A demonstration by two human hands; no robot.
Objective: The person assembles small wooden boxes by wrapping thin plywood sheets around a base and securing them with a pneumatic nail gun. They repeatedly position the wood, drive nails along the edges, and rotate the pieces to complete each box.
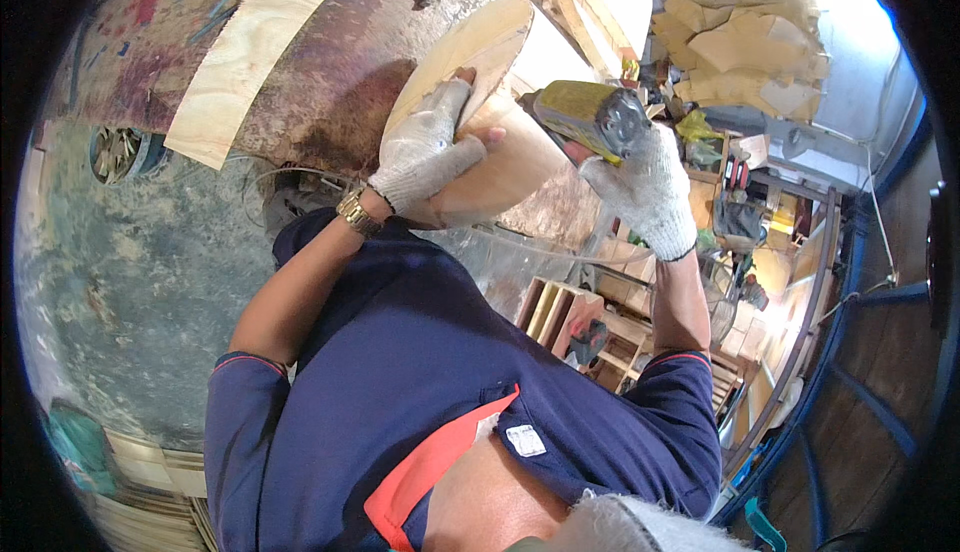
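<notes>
A round pale wooden drum [500, 102] rests tilted against my body above the workbench. My left hand [425, 147], in a white knit glove with a gold wristwatch, grips the drum's rim, thumb over the edge. My right hand [650, 187], also gloved, holds a yellow-green and grey power sander [590, 117] pressed against the drum's side wall.
A curved plywood strip [250, 52] lies on the stained workbench [320, 82]. Plywood offcuts [740, 22] are piled at the upper right. Wooden frames and crates [570, 317] stand below my right arm. A blue metal railing [850, 352] runs along the right.
</notes>
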